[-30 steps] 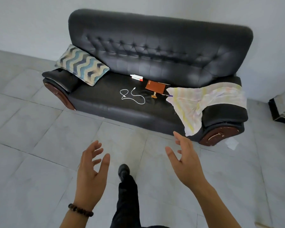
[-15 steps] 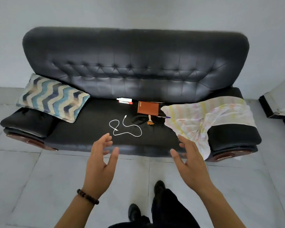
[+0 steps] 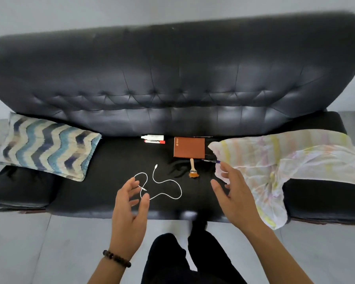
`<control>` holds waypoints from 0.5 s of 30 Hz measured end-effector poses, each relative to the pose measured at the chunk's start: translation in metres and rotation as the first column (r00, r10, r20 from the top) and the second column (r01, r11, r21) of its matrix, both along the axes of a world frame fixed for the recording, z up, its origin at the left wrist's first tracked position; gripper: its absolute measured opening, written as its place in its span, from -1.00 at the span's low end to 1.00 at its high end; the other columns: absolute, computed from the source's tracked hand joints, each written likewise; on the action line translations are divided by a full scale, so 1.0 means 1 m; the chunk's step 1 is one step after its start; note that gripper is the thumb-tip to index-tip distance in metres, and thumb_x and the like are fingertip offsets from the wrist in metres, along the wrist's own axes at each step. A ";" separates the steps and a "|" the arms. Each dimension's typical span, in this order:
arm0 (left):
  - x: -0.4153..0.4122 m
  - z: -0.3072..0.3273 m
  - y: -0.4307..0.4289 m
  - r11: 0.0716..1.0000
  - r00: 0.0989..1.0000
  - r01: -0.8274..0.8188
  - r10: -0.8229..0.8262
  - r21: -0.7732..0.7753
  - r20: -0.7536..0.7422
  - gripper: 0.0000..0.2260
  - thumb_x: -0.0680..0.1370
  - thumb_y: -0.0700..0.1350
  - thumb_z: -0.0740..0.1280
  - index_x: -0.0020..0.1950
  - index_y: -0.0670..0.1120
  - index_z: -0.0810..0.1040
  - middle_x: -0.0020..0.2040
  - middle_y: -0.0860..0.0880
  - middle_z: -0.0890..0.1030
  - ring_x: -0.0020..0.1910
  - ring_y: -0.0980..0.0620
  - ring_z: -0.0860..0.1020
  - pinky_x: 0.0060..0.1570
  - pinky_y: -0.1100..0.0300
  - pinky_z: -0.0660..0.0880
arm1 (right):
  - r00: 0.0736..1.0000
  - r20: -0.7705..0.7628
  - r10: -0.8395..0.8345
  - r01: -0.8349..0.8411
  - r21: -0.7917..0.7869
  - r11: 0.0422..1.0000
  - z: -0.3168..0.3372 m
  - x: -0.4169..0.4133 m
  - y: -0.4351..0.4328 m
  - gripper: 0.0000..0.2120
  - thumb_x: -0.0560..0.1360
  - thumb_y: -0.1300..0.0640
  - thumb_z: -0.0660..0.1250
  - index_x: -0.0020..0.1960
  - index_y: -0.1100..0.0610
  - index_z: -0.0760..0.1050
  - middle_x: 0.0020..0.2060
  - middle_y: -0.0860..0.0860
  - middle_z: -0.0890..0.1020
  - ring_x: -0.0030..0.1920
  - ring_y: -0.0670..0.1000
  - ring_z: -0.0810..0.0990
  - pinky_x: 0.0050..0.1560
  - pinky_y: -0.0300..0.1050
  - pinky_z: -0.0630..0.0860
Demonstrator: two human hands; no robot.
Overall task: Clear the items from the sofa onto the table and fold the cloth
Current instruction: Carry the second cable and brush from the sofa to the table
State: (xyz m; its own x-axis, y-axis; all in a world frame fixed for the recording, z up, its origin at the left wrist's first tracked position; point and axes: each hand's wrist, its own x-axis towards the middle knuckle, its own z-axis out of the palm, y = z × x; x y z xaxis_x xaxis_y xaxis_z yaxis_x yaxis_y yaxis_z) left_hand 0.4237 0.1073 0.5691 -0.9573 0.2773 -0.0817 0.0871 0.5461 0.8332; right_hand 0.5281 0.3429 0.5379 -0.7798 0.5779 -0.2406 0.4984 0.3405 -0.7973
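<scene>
A black leather sofa (image 3: 172,83) fills the view. On its seat lie a white cable (image 3: 164,184), a brown notebook (image 3: 189,147), a small brush (image 3: 192,172), a purple pen (image 3: 210,160) and two markers (image 3: 153,139). A pale striped cloth (image 3: 275,167) drapes over the right seat and armrest. My left hand (image 3: 129,208) hovers with relaxed fingers over the cable's left loop, holding nothing. My right hand (image 3: 234,193) hovers empty, fingers spread, between the brush and the cloth's edge.
A zigzag-patterned cushion (image 3: 47,148) leans at the sofa's left end. Grey tiled floor (image 3: 39,249) lies in front of the sofa, where my dark trouser legs (image 3: 182,259) stand. No table shows in this view.
I have stepped closer to the sofa, which now fills the frame. Both hands have moved forward over the seat, the left above the cable, the right near the cloth.
</scene>
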 end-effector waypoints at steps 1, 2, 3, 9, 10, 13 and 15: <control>-0.012 -0.010 0.008 1.000 1.000 0.003 -0.003 -0.009 0.016 -0.58 0.56 -0.17 0.33 0.26 0.26 0.31 0.24 0.17 0.49 0.20 0.25 0.49 0.10 0.37 0.47 | 1.000 0.016 0.004 -0.003 -0.007 1.000 -0.010 -0.012 0.008 -0.48 0.59 -0.04 0.28 0.51 -0.08 0.22 0.28 -0.18 0.40 0.27 -0.22 0.42 0.23 -0.08 0.52; -0.024 -0.024 0.016 1.000 0.999 0.009 -0.008 -0.019 0.041 -0.59 0.56 -0.17 0.33 0.27 0.24 0.32 0.24 0.17 0.49 0.20 0.23 0.49 0.11 0.32 0.48 | 1.000 0.028 0.004 -0.004 -0.021 1.000 -0.021 -0.024 0.015 -0.48 0.59 -0.05 0.28 0.51 -0.09 0.22 0.29 -0.18 0.40 0.27 -0.22 0.43 0.23 -0.07 0.52; -0.034 -0.040 0.025 1.000 0.997 0.015 -0.013 -0.027 0.071 -0.60 0.55 -0.17 0.33 0.28 0.21 0.33 0.25 0.16 0.49 0.21 0.21 0.50 0.13 0.26 0.49 | 0.999 0.040 0.004 -0.002 -0.036 0.999 -0.034 -0.035 0.021 -0.48 0.59 -0.06 0.27 0.51 -0.09 0.22 0.30 -0.18 0.39 0.28 -0.22 0.42 0.24 -0.05 0.52; -0.091 -0.173 0.060 0.986 0.977 0.073 -0.040 -0.152 0.208 -0.62 0.57 -0.17 0.33 0.37 0.00 0.37 0.23 0.14 0.45 0.23 0.14 0.48 0.04 0.40 0.48 | 0.974 0.222 0.048 -0.044 -0.023 0.999 -0.156 -0.086 0.044 -0.46 0.60 -0.08 0.24 0.53 -0.03 0.19 0.38 -0.07 0.35 0.35 -0.08 0.42 0.26 0.00 0.49; -0.098 -0.201 0.062 0.974 0.975 0.104 -0.060 -0.201 0.214 -0.61 0.57 -0.15 0.33 0.38 -0.01 0.37 0.22 0.13 0.44 0.22 0.14 0.47 -0.04 0.46 0.46 | 0.964 0.261 0.059 -0.056 -0.019 0.998 -0.181 -0.093 0.046 -0.45 0.60 -0.08 0.24 0.53 -0.01 0.19 0.39 -0.05 0.35 0.36 -0.05 0.42 0.25 0.01 0.50; -0.112 -0.294 0.057 0.914 0.968 0.215 -0.152 -0.345 0.200 -0.59 0.57 -0.12 0.33 0.40 -0.08 0.37 0.28 0.02 0.41 0.22 0.06 0.46 -0.01 0.39 0.41 | 0.932 0.348 0.099 -0.094 -0.032 0.995 -0.268 -0.112 0.046 -0.45 0.61 -0.06 0.25 0.53 0.05 0.20 0.38 0.02 0.35 0.36 0.03 0.42 0.24 0.04 0.48; -0.115 -0.357 0.047 0.866 0.957 0.266 -0.185 -0.423 0.222 -0.57 0.55 -0.10 0.35 0.39 -0.14 0.38 0.35 -0.09 0.39 0.26 -0.04 0.45 0.08 0.31 0.46 | 0.900 0.414 0.133 -0.136 -0.022 0.990 -0.326 -0.124 0.041 -0.44 0.60 -0.03 0.27 0.53 0.07 0.21 0.38 0.08 0.35 0.34 0.11 0.44 0.25 0.03 0.45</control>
